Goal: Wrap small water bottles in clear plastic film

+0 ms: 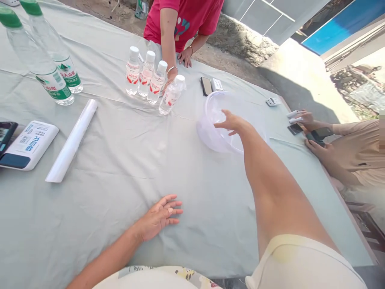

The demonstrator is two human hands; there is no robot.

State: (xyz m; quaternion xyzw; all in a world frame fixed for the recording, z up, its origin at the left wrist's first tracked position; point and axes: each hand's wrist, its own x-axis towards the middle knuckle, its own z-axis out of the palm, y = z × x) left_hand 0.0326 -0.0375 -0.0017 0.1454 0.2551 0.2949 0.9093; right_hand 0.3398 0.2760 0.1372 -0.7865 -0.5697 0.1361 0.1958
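Over the opening of a translucent pale-purple plastic basin (207, 134) reaches my right hand (231, 122), its fingers spread and nothing in them. The basin looks tilted; whether my fingers touch it I cannot tell. My left hand (159, 216) rests on the grey tablecloth (204, 200) near the front edge, open with fingers apart. Left of the basin stand several small clear water bottles with white caps. The nearest bottle (171, 96) leans, and the hand of a person in a pink shirt (168, 80) is right behind it.
Two large green-capped water bottles (52, 86) stand at the left. Closer lie a white rolled sheet (72, 140), a white device (31, 140) and a phone (6, 136). Another phone (206, 86) lies behind the basin. At the right edge, another person's hands hold a dark phone (315, 138).
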